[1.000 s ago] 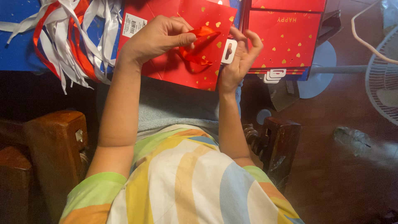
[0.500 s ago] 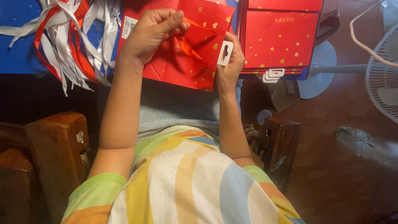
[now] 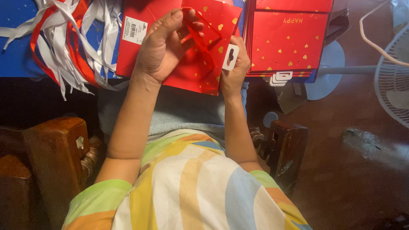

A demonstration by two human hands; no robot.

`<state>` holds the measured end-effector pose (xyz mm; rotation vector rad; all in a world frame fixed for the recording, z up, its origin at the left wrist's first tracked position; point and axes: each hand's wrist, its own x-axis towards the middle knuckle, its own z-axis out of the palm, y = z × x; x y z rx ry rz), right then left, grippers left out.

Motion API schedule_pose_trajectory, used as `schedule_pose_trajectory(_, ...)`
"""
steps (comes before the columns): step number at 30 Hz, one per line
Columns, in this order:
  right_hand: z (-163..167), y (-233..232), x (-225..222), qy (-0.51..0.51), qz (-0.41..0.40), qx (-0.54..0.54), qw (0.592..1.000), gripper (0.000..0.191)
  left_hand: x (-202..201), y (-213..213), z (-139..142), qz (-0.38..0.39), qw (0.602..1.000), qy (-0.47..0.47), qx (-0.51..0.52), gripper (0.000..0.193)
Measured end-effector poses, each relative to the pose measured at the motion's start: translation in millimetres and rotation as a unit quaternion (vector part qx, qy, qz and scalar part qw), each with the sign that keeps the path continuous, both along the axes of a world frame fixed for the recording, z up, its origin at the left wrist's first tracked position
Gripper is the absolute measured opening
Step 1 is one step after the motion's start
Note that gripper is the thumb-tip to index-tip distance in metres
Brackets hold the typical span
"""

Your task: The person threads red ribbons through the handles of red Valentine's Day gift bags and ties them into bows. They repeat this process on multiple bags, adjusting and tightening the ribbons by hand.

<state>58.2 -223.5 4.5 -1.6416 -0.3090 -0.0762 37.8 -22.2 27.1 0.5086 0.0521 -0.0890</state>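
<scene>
A flat red paper gift bag [image 3: 191,72] with gold hearts lies in front of me on the blue table [image 3: 17,59]. My left hand [image 3: 164,44] rests on the bag and pinches a red ribbon [image 3: 200,40] that loops across it. My right hand [image 3: 235,70] grips the bag's lower right edge beside a white hang tag [image 3: 230,57]. A white barcode label [image 3: 134,30] sits on the bag's left part.
A stack of matching red gift bags [image 3: 289,42] lies to the right. A bundle of red and white ribbons [image 3: 72,38] spreads at the left. Wooden chair arms [image 3: 55,153] flank my lap. A white fan [image 3: 394,72] stands on the brown floor at right.
My left hand has pulled the ribbon up and left, stretching it from a crumpled bunch into a taut loop. My right hand slid down to the bag's lower edge by the tag.
</scene>
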Motion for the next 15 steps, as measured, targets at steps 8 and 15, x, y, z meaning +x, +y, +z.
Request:
schedule_pose_trajectory(8,9,7,-5,-0.022,-0.029,-0.024,0.999,0.03,1,3,-13,-0.043,0.994,0.048,-0.09,0.034)
schedule_pose_trajectory(15,13,11,-6,-0.043,-0.056,-0.063,0.995,0.026,1,9,-33,-0.073,0.988,0.058,-0.122,0.036)
